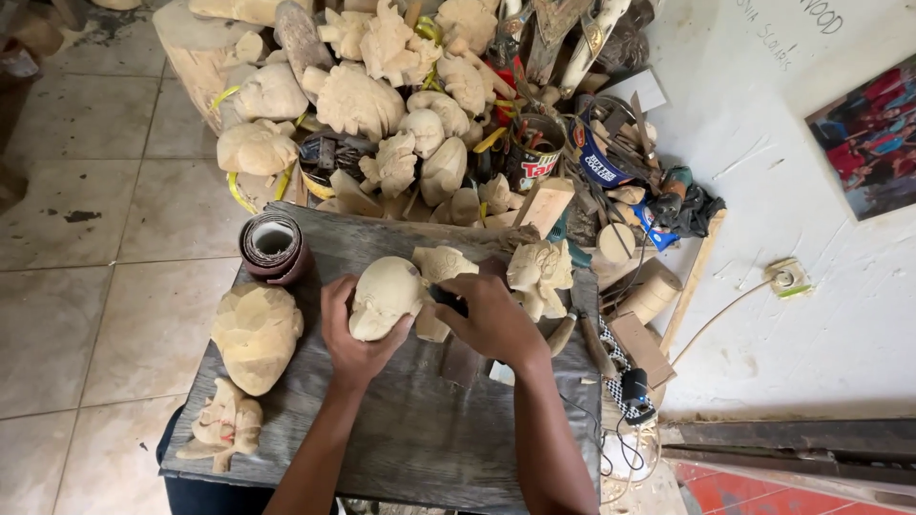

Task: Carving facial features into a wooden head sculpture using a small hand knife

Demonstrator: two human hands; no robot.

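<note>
1. Right now the left hand (351,336) wraps its fingers from below around a pale, rounded wooden carving (384,297), clamped on it, near the middle of the grey wooden board (420,439).
2. The right hand (489,319) is closed around a dark tool (447,299) whose tip meets the carving's right side.
3. Just beyond the carving on the board stands a figure carving (537,275), to its right.
4. At the board's far left corner lies a roll of sandpaper (273,246).
5. Along the board's left edge rest a large faceted wood blank (255,334) and, nearer the person, a small rough carving (223,423).
6. Past the board's far edge, a heap of unfinished carvings (382,105) and tins of tools (534,153) crowd together.
</note>
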